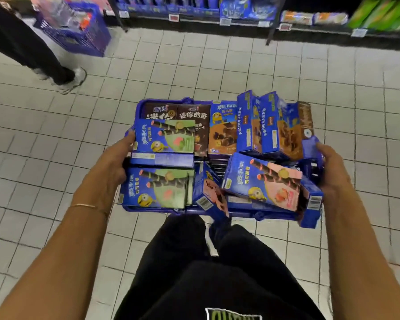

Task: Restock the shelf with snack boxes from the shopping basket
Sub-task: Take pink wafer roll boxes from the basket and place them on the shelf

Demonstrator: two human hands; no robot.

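A blue shopping basket (141,108) of moulded plastic, smooth and faintly shiny along its rim, carries snack boxes (164,139) of printed cardboard, their blue, green and pink faces slick and lightly glossy. Two dark brown boxes (171,112) at the far side have the same coated card finish. The floor (217,65) is pale glazed tile, smooth, ruled by darker matt grout lines. A thin gold-coloured metal bangle (82,206) glints on a wrist. The trousers (217,273) are black matt cloth. A second blue basket (79,35), blurred, shows latticed plastic walls.
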